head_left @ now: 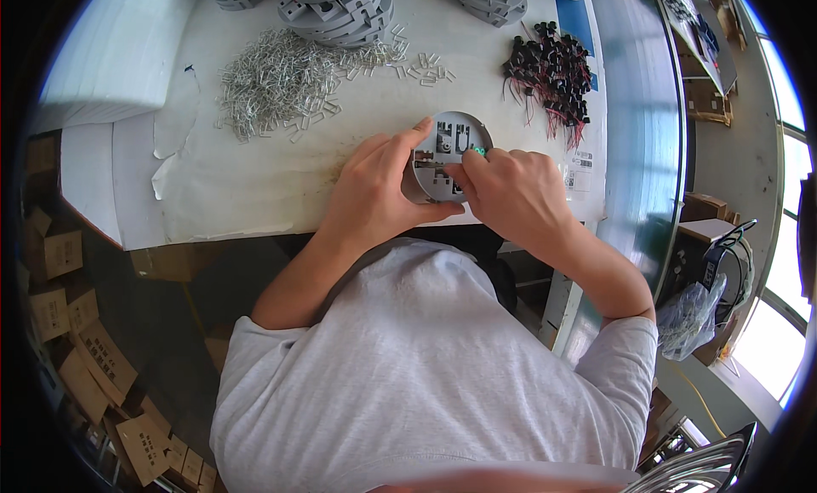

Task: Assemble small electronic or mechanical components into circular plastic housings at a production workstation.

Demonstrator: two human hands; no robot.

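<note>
A round grey plastic housing (446, 184) with cut-outs and moulded slots sits at the table's front edge. My left hand (372, 185) grips it from the left, thumb along the near rim and forefinger on the far side. Closed over its right part is my right hand (521, 191), fingertips pressed together at the middle of the housing. Whatever they pinch is mostly hidden; a bit of green (481, 151) shows beside the fingers. A thin metal piece (432, 164) lies across the housing near the right thumb.
Beyond my hands lies a heap of bent metal clips (277, 80). Stacked grey housings (336, 16) stand behind it. Small black parts with red wires (551, 71) are piled at the far right. A white foam block (115, 50) borders the left; cardboard boxes (98, 357) lie below.
</note>
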